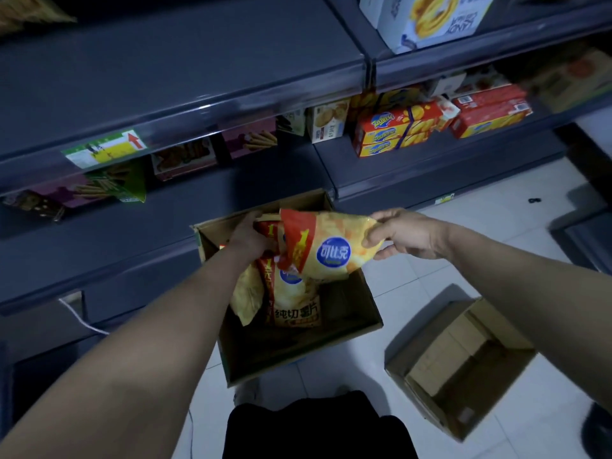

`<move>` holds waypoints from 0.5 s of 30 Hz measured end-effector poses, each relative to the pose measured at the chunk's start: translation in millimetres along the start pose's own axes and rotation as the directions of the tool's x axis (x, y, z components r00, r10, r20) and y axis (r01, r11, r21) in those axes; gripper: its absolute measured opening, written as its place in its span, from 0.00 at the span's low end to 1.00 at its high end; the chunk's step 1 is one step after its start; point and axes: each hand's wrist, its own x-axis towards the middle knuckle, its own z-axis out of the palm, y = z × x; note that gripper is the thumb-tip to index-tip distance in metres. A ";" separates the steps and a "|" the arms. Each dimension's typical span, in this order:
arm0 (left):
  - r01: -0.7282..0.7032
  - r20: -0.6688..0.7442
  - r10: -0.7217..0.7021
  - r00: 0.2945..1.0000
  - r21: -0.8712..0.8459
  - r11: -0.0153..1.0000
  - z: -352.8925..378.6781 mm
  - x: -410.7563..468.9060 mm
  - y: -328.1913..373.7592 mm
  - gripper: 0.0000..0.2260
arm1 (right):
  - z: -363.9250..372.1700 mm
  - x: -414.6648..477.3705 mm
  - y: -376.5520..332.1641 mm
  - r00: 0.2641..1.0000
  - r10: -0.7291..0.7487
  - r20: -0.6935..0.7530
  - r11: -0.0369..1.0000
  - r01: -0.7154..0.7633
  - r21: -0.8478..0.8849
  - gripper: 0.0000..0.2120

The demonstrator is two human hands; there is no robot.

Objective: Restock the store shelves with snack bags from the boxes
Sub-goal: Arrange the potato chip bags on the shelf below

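Note:
An open cardboard box [347,321] stands on the floor below the dark shelves [185,77]. My right hand [405,235] pinches the top edge of a yellow-and-red snack bag [331,246] with a blue round logo, holding it above the box. My left hand [246,235] reaches into the box and grips the top of another snack bag [294,303] of the same kind, which stands upright inside. A third bag shows partly beside it. The box's right half shows bare cardboard.
A second open cardboard box [463,366] lies on the white tiled floor at the right. Biscuit cartons [394,127] and other snack packs fill the lower shelf. A white box [427,18] sits on the upper right shelf. A white cord [82,318] hangs at left.

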 end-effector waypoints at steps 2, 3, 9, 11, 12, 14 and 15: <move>-0.004 -0.021 0.005 1.000 0.028 1.000 4.1 6.1 -4.1 0.39 | -3.5 3.7 2.7 0.999 0.029 -0.014 0.988 -0.026 0.150 0.11; -0.019 -0.036 0.022 0.999 0.081 0.997 6.7 8.2 -6.7 0.37 | -4.2 5.7 4.5 0.999 0.033 -0.015 0.978 -0.029 0.208 0.12; -0.082 -0.094 0.104 0.990 0.220 0.972 7.6 10.4 -9.2 0.08 | -10.5 3.4 -1.4 0.999 0.011 -0.034 0.933 0.002 0.361 0.07; -0.123 -0.082 0.132 0.988 0.112 0.986 2.5 1.5 -1.7 0.06 | -14.3 -1.8 -9.0 0.997 0.000 -0.078 0.940 0.027 0.340 0.06; -0.149 -0.090 0.154 0.984 0.067 0.987 -1.5 -4.0 3.2 0.06 | -15.4 -5.4 -14.2 0.995 -0.011 -0.099 0.945 0.043 0.325 0.05; -0.191 -0.096 0.191 0.977 0.010 0.981 -12.1 -17.3 15.6 0.06 | -16.4 -12.8 -25.9 0.988 -0.041 -0.149 0.946 0.087 0.313 0.08; -0.204 -0.093 0.202 0.975 -0.016 0.979 -18.5 -24.7 23.3 0.07 | -17.1 -16.5 -32.5 0.983 -0.067 -0.173 0.946 0.118 0.303 0.08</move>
